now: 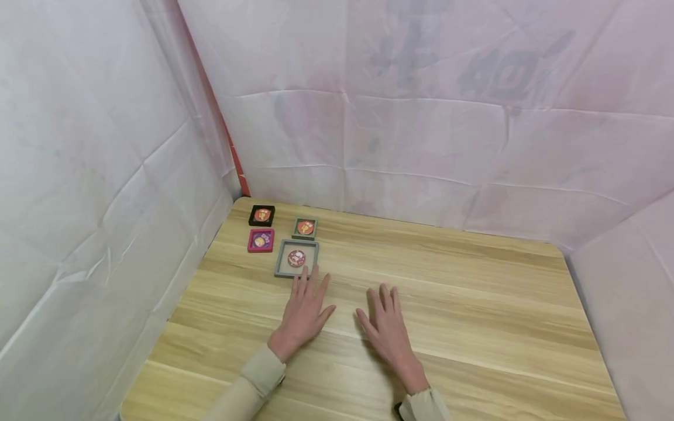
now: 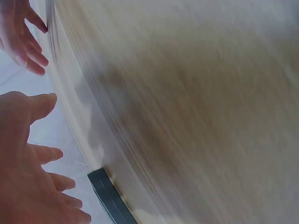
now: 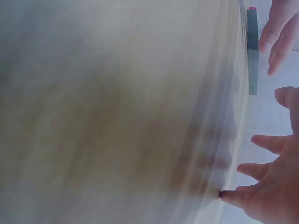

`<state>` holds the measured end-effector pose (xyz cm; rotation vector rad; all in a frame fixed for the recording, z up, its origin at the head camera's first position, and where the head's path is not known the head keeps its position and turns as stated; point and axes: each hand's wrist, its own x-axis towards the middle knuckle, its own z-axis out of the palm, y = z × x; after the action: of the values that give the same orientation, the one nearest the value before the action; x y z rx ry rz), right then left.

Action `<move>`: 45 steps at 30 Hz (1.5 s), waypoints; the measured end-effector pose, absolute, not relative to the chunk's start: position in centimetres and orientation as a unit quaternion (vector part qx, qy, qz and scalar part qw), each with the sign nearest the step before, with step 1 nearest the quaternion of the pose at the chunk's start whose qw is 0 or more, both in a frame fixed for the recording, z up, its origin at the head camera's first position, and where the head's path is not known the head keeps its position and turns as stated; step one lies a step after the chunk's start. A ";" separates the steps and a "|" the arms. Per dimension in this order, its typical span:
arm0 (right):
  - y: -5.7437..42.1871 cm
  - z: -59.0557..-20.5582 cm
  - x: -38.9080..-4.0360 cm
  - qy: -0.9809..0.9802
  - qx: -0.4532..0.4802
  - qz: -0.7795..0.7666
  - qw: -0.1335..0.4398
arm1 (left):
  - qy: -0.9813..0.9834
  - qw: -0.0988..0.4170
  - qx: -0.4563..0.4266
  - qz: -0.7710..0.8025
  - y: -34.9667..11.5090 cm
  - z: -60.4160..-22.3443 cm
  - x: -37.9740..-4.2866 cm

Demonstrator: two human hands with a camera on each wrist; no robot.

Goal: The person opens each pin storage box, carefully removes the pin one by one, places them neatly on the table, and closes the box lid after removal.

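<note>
In the head view my left hand (image 1: 303, 310) lies with straight, spread fingers, its fingertips overlapping the near edge of a large grey square frame (image 1: 281, 258). Whether they touch the frame I cannot tell. Inside that frame sits a round red-and-white badge (image 1: 296, 258). To the right, my right hand (image 1: 388, 330) is spread over the bare wood, holding nothing. Behind the grey frame is a small green frame (image 1: 305, 237) with an orange round badge. Left of these are a black frame (image 1: 261, 224) with an orange badge and a magenta frame (image 1: 260, 249) with a purple one.
The wood-grain table (image 1: 474, 310) has rounded corners. White sheets hang along its back (image 1: 421, 146) and at its left (image 1: 105, 175) and right sides. A thin red strip (image 1: 207, 88) runs down the back left corner.
</note>
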<state>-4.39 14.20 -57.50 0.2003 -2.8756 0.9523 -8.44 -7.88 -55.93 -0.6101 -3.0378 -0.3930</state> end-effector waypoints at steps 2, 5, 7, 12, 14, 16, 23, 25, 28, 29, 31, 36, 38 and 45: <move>14.1 -57.4 -4.5 -0.947 0.066 0.310 0.058 | -0.974 0.009 -0.193 -0.120 -8.2 -56.1 -8.9; 13.8 -57.3 -4.7 -0.948 0.068 0.306 0.061 | -0.975 0.001 -0.192 -0.113 -8.7 -56.2 -9.5; 13.7 -57.2 -4.8 -0.948 0.067 0.306 0.059 | -0.975 -0.006 -0.193 -0.107 -9.1 -56.1 -10.1; 13.3 -57.0 -5.2 -0.949 0.059 0.304 0.059 | -0.975 -0.035 -0.199 -0.097 -10.4 -55.6 -11.5; 13.2 -56.9 -5.4 -0.949 0.055 0.303 0.060 | -0.974 -0.042 -0.201 -0.094 -11.0 -55.4 -12.2; 13.2 -56.7 -5.5 -0.949 0.052 0.305 0.057 | -0.974 -0.046 -0.201 -0.098 -11.5 -55.3 -12.8; 13.0 -56.4 -6.2 -0.947 0.056 0.314 0.036 | -0.968 -0.078 -0.199 -0.132 -12.8 -54.9 -14.7; 12.8 -56.4 -6.5 -0.946 0.063 0.316 0.034 | -0.967 -0.084 -0.203 -0.130 -13.0 -54.9 -15.1; 12.4 -56.4 -7.0 -0.943 0.073 0.324 0.034 | -0.965 -0.094 -0.211 -0.125 -13.2 -54.6 -15.6; 12.3 -56.4 -7.1 -0.942 0.075 0.324 0.035 | -0.965 -0.098 -0.213 -0.120 -13.2 -54.6 -15.8; 12.0 -56.4 -7.5 -0.941 0.077 0.327 0.033 | -0.963 -0.109 -0.214 -0.126 -13.3 -54.3 -16.0; 11.3 -56.1 -8.3 -0.940 0.076 0.332 0.017 | -0.957 -0.133 -0.218 -0.137 -13.5 -54.2 -16.7; 11.0 -56.1 -8.7 -0.938 0.076 0.337 0.014 | -0.956 -0.137 -0.224 -0.132 -13.6 -54.3 -17.1; 9.7 -56.2 -10.4 -0.931 0.074 0.357 0.003 | -0.954 -0.131 -0.231 -0.137 -13.8 -54.0 -17.9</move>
<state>-10.44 9.69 -56.23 0.2331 -2.9205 1.1192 -17.95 -13.82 -54.02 -0.7941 -3.2777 -0.4695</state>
